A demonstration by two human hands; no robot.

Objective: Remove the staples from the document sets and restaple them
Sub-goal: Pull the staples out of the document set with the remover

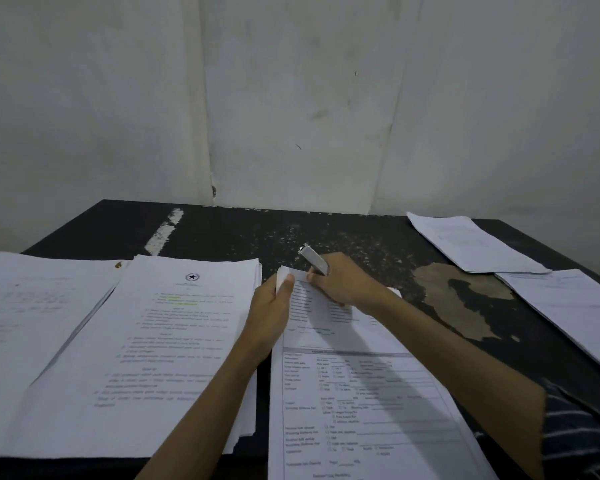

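Note:
A printed form set (357, 393) lies in front of me on the dark table (343, 237). My left hand (269, 313) pinches its lifted top-left corner between thumb and fingers. My right hand (347, 282) rests on the top of the same set and grips a silver stapler (313, 258), whose metal end points up and away from me. The hands hide the corner itself, so no staple is visible.
A thick stack of documents (160, 344) with a star emblem lies at the left, overlapping more papers (32, 313) at the far left. Two more paper sets (471, 242) (575, 306) lie at the right. A worn brown patch (440, 282) marks the tabletop. A white wall stands behind.

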